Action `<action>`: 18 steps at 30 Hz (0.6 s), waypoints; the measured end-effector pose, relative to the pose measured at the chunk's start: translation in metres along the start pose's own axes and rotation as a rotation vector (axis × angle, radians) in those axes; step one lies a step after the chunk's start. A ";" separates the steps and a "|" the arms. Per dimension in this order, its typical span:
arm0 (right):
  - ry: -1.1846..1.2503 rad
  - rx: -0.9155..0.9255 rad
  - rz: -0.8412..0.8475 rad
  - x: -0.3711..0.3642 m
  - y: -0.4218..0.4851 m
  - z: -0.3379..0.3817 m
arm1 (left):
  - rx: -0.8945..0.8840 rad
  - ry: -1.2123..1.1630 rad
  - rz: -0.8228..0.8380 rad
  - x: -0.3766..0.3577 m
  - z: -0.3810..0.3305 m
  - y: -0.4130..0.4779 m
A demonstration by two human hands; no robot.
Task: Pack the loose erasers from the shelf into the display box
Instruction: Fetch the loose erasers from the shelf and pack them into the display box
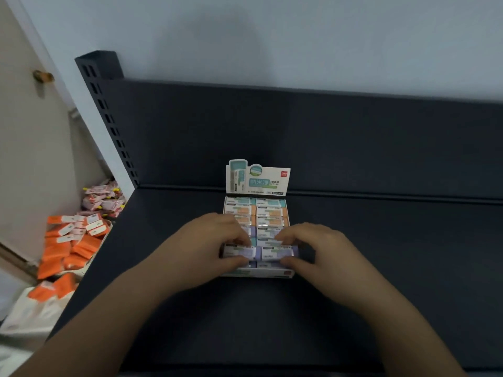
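Currently seating the front row. Left hand [206, 246] is pinching the left purple eraser [239, 253] and right hand [313, 248] is pinching the right purple eraser [277, 253], both sitting at the near end of the display box [258, 273] on the dark shelf [381, 254]. Judging packing nearly done; the next move is calling for pressing both level. Counting: one box, two columns, two held erasers; the hands are hiding part of the rows.
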State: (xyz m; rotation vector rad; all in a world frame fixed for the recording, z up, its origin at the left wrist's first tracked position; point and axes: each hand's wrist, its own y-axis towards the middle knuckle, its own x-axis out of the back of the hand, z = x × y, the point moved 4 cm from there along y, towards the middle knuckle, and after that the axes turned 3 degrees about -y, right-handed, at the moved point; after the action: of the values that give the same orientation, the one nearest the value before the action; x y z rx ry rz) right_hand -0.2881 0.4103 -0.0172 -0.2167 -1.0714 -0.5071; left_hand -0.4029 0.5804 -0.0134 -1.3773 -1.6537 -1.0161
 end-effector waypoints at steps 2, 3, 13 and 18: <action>-0.002 -0.008 0.010 -0.002 0.002 0.002 | -0.005 0.006 0.001 -0.001 0.001 -0.001; -0.004 -0.007 0.014 -0.002 0.002 0.003 | -0.005 0.010 0.000 -0.001 0.002 -0.002; -0.036 0.021 0.061 -0.004 -0.001 0.005 | 0.037 0.033 0.059 -0.007 0.007 -0.005; -0.017 0.048 0.045 -0.005 -0.002 0.006 | 0.043 0.082 0.061 -0.005 0.005 -0.009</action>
State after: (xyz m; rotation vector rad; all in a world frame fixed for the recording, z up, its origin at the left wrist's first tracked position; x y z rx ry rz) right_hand -0.2957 0.4122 -0.0193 -0.2030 -1.0913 -0.4395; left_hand -0.4112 0.5816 -0.0211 -1.3324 -1.5558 -0.9829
